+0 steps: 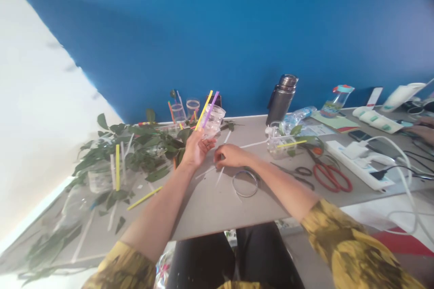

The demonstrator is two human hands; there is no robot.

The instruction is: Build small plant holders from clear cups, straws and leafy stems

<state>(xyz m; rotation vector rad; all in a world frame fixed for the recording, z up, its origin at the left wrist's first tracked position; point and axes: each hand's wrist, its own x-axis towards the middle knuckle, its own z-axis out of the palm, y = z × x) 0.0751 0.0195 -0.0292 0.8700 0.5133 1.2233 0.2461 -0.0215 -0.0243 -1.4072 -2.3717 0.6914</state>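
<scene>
Yellow patterned sleeves run down to the left hand, clamped on a clear plastic cup holding a yellow straw and a purple straw. Apart from it, the right hand pinches a white straw on the grey table, just beside a wire ring

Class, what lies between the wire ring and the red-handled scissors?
In the head view, dark-handled scissors lie between the wire ring and the red-handled scissors.
</scene>
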